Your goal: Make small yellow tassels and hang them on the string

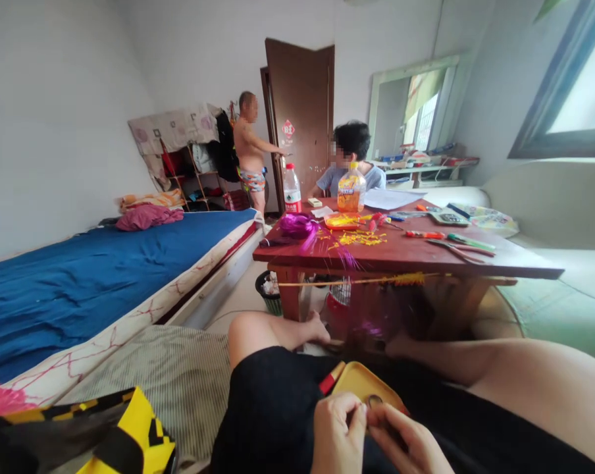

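Note:
My left hand (339,424) and my right hand (399,434) meet over my lap, their fingertips pinched close together. Whatever lies between the fingers is too small to make out. Beneath them a yellow tray (359,382) rests on my dark shorts, and a small dark ring-shaped thing (374,400) shows at its near side by my right fingers. A red and tan stick-like piece (332,378) leans against the tray's left edge.
Ahead stands a red-brown table (297,249) with purple strands (300,226), yellow bits (364,238), pliers (458,250), a cola-type bottle (291,187) and an orange drink jug (351,191). One person (374,174) sits behind it; another person (248,148) stands near the door. A bed (104,263) lies left.

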### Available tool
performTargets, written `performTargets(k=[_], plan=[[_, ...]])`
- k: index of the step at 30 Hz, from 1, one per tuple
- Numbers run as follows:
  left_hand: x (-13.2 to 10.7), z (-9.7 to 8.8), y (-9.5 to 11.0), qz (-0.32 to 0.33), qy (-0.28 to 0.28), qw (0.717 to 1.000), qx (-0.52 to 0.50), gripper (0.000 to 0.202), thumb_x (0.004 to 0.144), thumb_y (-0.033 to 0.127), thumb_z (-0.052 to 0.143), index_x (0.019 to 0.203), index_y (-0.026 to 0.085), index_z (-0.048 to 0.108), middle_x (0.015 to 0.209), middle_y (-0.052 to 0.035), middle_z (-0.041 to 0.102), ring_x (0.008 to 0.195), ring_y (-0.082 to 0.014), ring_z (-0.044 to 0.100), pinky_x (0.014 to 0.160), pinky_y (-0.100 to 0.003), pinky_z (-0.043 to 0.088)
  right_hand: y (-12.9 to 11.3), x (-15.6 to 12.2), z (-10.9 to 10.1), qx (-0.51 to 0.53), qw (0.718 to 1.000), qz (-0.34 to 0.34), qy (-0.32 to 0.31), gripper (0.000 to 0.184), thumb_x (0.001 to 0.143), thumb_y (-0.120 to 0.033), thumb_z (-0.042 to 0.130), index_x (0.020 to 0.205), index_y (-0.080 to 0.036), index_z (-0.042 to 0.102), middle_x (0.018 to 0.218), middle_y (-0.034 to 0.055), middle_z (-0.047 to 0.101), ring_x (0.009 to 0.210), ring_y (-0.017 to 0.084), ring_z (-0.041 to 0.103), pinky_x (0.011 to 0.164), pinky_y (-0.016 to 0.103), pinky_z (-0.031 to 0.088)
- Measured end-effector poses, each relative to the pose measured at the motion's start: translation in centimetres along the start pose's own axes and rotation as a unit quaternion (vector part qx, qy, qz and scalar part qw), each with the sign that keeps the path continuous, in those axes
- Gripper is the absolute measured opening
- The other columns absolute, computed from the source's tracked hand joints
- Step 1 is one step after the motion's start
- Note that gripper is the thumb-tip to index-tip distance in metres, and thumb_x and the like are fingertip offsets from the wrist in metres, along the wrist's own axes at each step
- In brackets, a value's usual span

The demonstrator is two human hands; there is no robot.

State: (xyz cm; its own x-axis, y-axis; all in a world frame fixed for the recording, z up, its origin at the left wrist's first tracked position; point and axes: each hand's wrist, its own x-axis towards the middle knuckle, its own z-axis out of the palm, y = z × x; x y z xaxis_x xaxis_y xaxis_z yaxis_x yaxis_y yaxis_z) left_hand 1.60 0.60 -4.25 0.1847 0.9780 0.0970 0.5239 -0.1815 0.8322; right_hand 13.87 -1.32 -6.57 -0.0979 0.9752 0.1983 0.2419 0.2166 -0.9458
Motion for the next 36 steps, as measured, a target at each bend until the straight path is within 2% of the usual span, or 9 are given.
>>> performTargets(k=[7, 11, 16, 21, 23, 26, 29, 32, 36], plan=[[0.2, -0.3, 1.0, -0.010, -0.007, 0.997, -0.077, 0.030, 0.081, 0.027, 0.046, 0.052, 0.018, 0.050, 0.053, -0.0003, 0.050, 0.055, -0.0139, 0.044, 0.054, -0.025, 0.030, -2.2, -0.4, -0.6, 0.088, 0.993, 0.075, -0.013, 0.025, 0.080, -0.040, 0.053, 0.070, -0.017, 0.053, 0.067, 0.0008, 0.055, 0.066, 0.016, 0.052, 0.063, 0.025, 0.043], [0.6, -1.1, 1.2, -0.046, -0.087, 0.983, -0.153, 0.032, 0.082, 0.038, 0.044, 0.059, 0.017, 0.051, 0.055, 0.0019, 0.046, 0.056, -0.0124, 0.041, 0.055, -0.023, 0.031, -2.0, -0.5, -0.7, 0.105, 0.991, 0.080, 0.012, 0.025, 0.080, -0.040, 0.053, 0.073, -0.016, 0.054, 0.068, 0.0006, 0.054, 0.064, 0.015, 0.049, 0.062, 0.025, 0.043], [0.3, -2.4, 1.6, -0.068, -0.173, 0.968, -0.168, 0.033, 0.084, 0.042, 0.039, 0.064, 0.017, 0.046, 0.059, 0.0034, 0.041, 0.059, -0.0114, 0.037, 0.056, -0.024, 0.029, -2.5, -0.7, -0.9, 0.060, 0.996, 0.064, 0.025, 0.023, 0.081, -0.038, 0.052, 0.075, -0.016, 0.056, 0.069, 0.0020, 0.058, 0.065, 0.016, 0.053, 0.062, 0.026, 0.044], [-0.2, -2.5, 1.8, -0.084, -0.160, 0.962, -0.203, 0.026, 0.079, 0.037, 0.050, 0.064, 0.017, 0.044, 0.062, 0.0039, 0.038, 0.061, -0.0110, 0.032, 0.057, -0.023, 0.027, -3.3, -0.5, -1.2, -0.010, 0.998, 0.047, 0.035, 0.018, 0.080, -0.033, 0.052, 0.074, -0.018, 0.059, 0.067, 0.0018, 0.061, 0.062, 0.016, 0.055, 0.059, 0.024, 0.043], [-0.4, -2.4, 1.9, -0.109, -0.155, 0.942, -0.277, 0.027, 0.077, 0.039, 0.053, 0.064, 0.017, 0.044, 0.061, 0.0040, 0.037, 0.060, -0.0102, 0.030, 0.056, -0.022, 0.026, -3.5, -0.5, -1.3, -0.004, 0.998, 0.051, 0.024, 0.018, 0.080, -0.033, 0.052, 0.072, -0.018, 0.059, 0.067, 0.0019, 0.061, 0.063, 0.016, 0.054, 0.059, 0.025, 0.043], [-0.7, -2.3, 2.2, -0.170, -0.175, 0.887, -0.393, 0.030, 0.072, 0.040, 0.059, 0.063, 0.017, 0.042, 0.058, 0.0056, 0.033, 0.054, -0.0081, 0.026, 0.051, -0.020, 0.022, -4.0, -0.6, -1.6, 0.064, 0.995, 0.074, 0.000, 0.022, 0.079, -0.036, 0.053, 0.068, -0.017, 0.056, 0.064, 0.0011, 0.058, 0.062, 0.015, 0.052, 0.060, 0.025, 0.043], [-1.0, -2.4, 2.4, -0.202, -0.203, 0.846, -0.449, 0.032, 0.070, 0.038, 0.062, 0.061, 0.017, 0.040, 0.056, 0.0063, 0.031, 0.051, -0.0070, 0.022, 0.049, -0.020, 0.019, -4.2, -0.7, -1.8, 0.118, 0.989, 0.085, -0.004, 0.027, 0.078, -0.040, 0.055, 0.065, -0.017, 0.055, 0.062, 0.0002, 0.056, 0.061, 0.014, 0.050, 0.059, 0.024, 0.043], [-1.1, -2.4, 2.4, -0.172, -0.192, 0.867, -0.426, 0.031, 0.073, 0.039, 0.060, 0.062, 0.017, 0.041, 0.057, 0.0058, 0.031, 0.052, -0.0075, 0.023, 0.050, -0.020, 0.020, -4.3, -0.6, -2.0, 0.094, 0.993, 0.076, 0.004, 0.026, 0.078, -0.039, 0.055, 0.066, -0.016, 0.056, 0.062, 0.0003, 0.056, 0.061, 0.014, 0.049, 0.059, 0.025, 0.043], [-1.1, -2.7, 2.7, -0.077, -0.150, 0.949, -0.266, 0.030, 0.080, 0.041, 0.051, 0.064, 0.017, 0.044, 0.059, 0.0044, 0.035, 0.057, -0.0096, 0.030, 0.054, -0.021, 0.026, -4.2, -0.5, -2.0, 0.041, 0.997, 0.069, -0.007, 0.020, 0.080, -0.034, 0.053, 0.072, -0.016, 0.059, 0.067, 0.0016, 0.059, 0.064, 0.016, 0.052, 0.062, 0.025, 0.043]])
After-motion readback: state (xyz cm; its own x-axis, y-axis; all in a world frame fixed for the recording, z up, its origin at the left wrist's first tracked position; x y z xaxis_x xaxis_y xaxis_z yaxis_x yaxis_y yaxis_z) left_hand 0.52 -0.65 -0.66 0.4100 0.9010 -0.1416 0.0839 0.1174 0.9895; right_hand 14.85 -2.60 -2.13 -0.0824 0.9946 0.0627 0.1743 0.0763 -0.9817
